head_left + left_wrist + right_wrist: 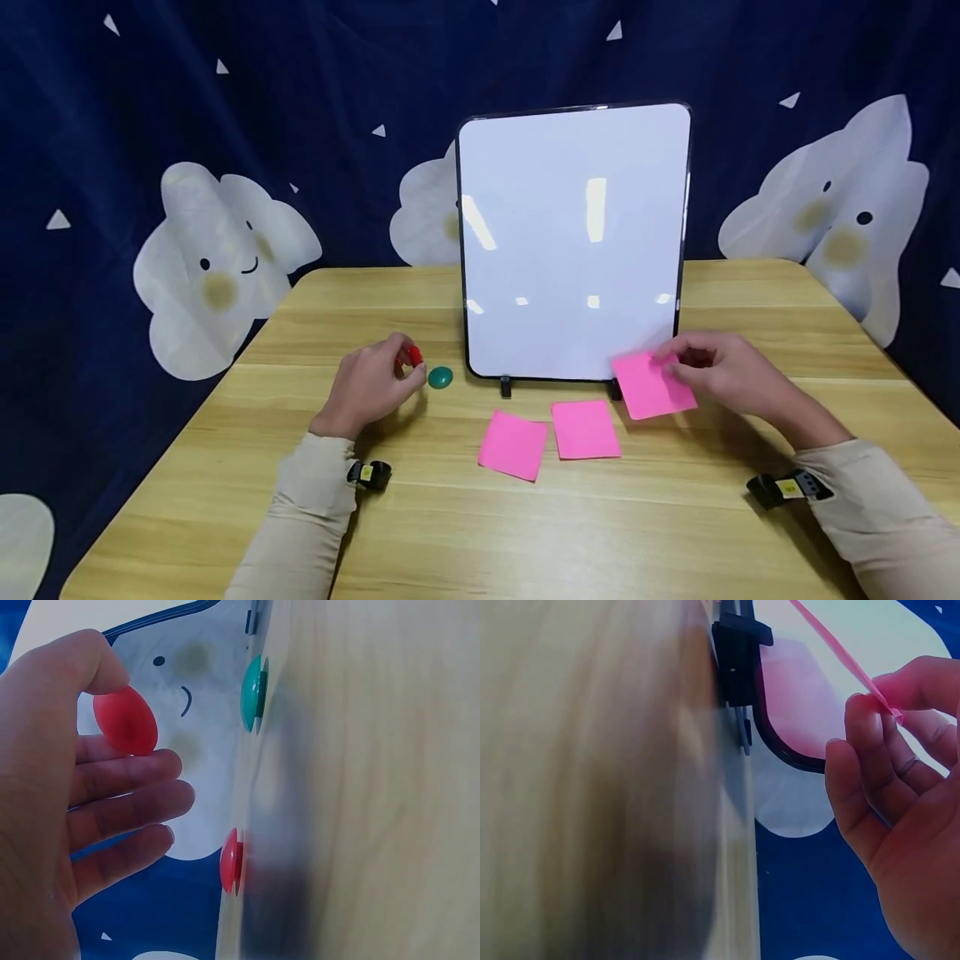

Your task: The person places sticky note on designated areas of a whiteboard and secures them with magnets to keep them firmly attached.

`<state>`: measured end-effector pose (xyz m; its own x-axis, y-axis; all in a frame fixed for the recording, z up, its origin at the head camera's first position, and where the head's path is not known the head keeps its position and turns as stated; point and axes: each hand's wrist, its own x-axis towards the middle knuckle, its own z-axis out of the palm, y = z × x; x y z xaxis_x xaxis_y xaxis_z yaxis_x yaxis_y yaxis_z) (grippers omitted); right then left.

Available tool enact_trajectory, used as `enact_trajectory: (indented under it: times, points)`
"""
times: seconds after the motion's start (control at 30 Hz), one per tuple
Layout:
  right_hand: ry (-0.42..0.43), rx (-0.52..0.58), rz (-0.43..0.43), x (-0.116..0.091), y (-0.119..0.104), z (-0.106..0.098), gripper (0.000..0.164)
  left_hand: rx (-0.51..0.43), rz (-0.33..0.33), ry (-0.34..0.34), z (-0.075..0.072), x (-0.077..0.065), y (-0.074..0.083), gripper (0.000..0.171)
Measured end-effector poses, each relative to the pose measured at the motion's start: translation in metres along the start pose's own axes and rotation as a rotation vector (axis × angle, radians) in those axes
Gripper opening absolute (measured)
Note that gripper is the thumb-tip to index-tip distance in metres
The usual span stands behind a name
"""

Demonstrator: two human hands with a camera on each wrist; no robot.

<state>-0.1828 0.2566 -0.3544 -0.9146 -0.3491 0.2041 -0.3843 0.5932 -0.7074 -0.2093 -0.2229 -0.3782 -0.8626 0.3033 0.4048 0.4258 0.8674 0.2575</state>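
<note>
Between thumb and fingers, my left hand (pixel 372 382) pinches a red round magnet (pixel 126 721), held just above the table. A green magnet (pixel 440 377) lies close to its fingertips, and another red magnet (pixel 232 861) rests on the table in the left wrist view. By its edge, my right hand (pixel 723 371) pinches a pink sticky note (pixel 651 390). That note hangs in front of the lower right corner of the whiteboard (pixel 570 242). Two more pink notes, a tilted one (pixel 513 445) and a straighter one (pixel 586 430), lie on the table before the board.
The whiteboard stands upright on small black feet (pixel 506 387) upon the wooden table (pixel 600 533). Behind it hangs a dark blue curtain (pixel 337 75) with white clouds. Cameras are strapped to both wrists.
</note>
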Motion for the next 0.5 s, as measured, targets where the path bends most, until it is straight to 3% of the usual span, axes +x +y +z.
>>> enact_trajectory:
  times: [0.5]
  points:
    - [0.061,-0.014,-0.017,0.013,-0.006,-0.014,0.009,0.005,-0.001,0.001,0.002,0.0,-0.002,0.021]
